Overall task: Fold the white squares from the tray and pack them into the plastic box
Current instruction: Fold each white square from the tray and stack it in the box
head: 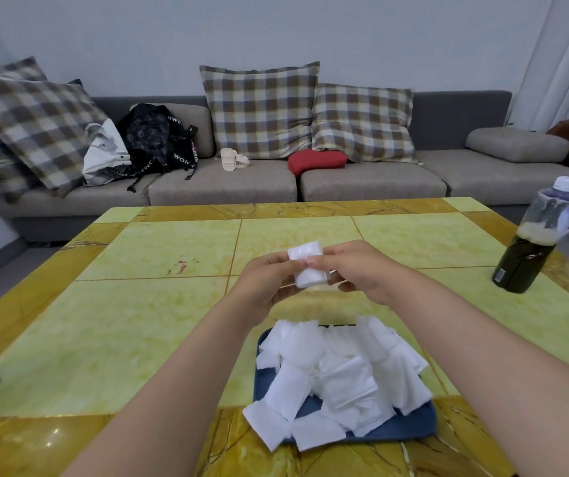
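Note:
A blue tray (413, 429) at the table's near edge holds a loose heap of several white squares (331, 376). Above the table, beyond the tray, my left hand (265, 287) and my right hand (362, 270) meet around a small clear plastic box (310, 278) with white squares inside it. A folded white square (305, 251) stands at the box's top, pinched between the fingers of both hands. Most of the box is hidden by my fingers.
The table (138, 321) has a yellow-green tiled top with amber borders. A bottle (534, 242) in a dark sleeve stands at the right edge. A grey sofa (276, 180) with plaid cushions and a black backpack (159, 139) lies behind the table.

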Tool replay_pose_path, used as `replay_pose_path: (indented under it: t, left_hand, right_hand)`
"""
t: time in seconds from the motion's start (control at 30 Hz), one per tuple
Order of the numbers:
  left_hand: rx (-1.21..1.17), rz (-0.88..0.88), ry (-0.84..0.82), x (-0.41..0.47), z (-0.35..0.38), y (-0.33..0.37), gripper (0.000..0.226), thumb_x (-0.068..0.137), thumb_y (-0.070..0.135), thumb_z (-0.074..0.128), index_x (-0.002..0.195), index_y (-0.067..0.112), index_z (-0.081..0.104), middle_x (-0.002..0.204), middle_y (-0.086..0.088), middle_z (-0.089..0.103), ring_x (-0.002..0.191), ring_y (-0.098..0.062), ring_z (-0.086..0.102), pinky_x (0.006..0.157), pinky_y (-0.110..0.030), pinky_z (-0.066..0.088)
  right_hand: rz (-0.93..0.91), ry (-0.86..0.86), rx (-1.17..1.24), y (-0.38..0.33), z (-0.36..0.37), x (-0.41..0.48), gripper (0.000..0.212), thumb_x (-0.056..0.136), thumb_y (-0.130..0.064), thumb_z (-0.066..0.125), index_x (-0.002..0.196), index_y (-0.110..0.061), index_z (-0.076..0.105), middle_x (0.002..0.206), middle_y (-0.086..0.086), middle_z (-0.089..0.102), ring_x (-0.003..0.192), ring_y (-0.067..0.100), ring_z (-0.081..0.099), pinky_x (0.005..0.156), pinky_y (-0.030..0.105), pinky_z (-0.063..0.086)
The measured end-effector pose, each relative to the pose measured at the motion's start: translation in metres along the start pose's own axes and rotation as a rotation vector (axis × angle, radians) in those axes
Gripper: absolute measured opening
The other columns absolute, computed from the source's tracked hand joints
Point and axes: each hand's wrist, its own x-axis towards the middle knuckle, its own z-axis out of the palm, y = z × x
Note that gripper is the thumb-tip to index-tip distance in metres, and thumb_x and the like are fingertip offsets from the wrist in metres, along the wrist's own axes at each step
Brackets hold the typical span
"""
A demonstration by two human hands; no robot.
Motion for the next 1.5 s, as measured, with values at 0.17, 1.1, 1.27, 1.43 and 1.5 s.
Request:
replay_pose_path:
  t: [0.17, 1.1, 1.27, 1.43, 1.5]
  left_hand:
    - [0.365, 0.215, 0.235, 0.025, -0.009, 0.0, 0.022, 0.095, 0.021, 0.066, 0.115, 0.012, 0.069, 0.11, -0.004, 0.072, 0.092, -0.015, 0.068, 0.081, -0.029, 0.056]
    - [1.021, 0.269, 0.113, 0.026, -0.041, -0.045, 0.062, 0.089, 0.032, 0.073, 0.145, 0.023, 0.047, 0.148, 0.003, 0.048, 0.135, -0.015, 0.044, 0.11, -0.028, 0.038]
    - [1.031, 0.291, 0.104, 0.024, -0.043, -0.048, 0.062, 0.094, 0.033, 0.068, 0.149, 0.025, 0.042, 0.152, 0.005, 0.045, 0.136, -0.015, 0.043, 0.102, -0.021, 0.032]
    - [1.01, 0.294, 0.073, 0.023, -0.043, -0.049, 0.06, 0.096, 0.034, 0.065, 0.15, 0.024, 0.041, 0.154, 0.005, 0.043, 0.138, -0.019, 0.045, 0.11, -0.032, 0.038]
    - [1.0, 0.303, 0.062, 0.022, -0.044, -0.049, 0.057, 0.097, 0.029, 0.063, 0.15, 0.023, 0.042, 0.154, 0.004, 0.044, 0.138, -0.02, 0.045, 0.111, -0.032, 0.038]
  right_hand:
    - [-0.044, 0.143, 0.041, -0.002, 0.003, 0.025, 0.016, 0.089, -0.023, 0.074, 0.104, -0.015, 0.075, 0.091, -0.002, 0.072, 0.071, 0.012, 0.061, 0.062, 0.025, 0.045]
    - [-0.199, 0.243, -0.825, 0.035, 0.033, 0.044, 0.049, 0.079, -0.028, 0.075, 0.055, -0.018, 0.034, 0.058, -0.001, 0.039, 0.052, 0.02, 0.037, 0.047, 0.027, 0.025]
    - [-0.009, 0.234, -0.961, 0.025, 0.05, 0.046, 0.029, 0.08, -0.018, 0.07, 0.068, -0.016, 0.044, 0.07, 0.0, 0.052, 0.055, 0.015, 0.046, 0.045, 0.024, 0.031]
    - [0.076, 0.076, -0.63, 0.015, 0.063, 0.052, 0.033, 0.08, -0.041, 0.073, 0.076, -0.008, 0.07, 0.067, 0.001, 0.067, 0.058, 0.019, 0.061, 0.054, 0.025, 0.044]
    - [0.097, -0.045, -0.509, 0.012, 0.062, 0.05, 0.04, 0.089, -0.044, 0.062, 0.084, -0.007, 0.075, 0.073, 0.0, 0.073, 0.067, 0.019, 0.063, 0.064, 0.028, 0.047]
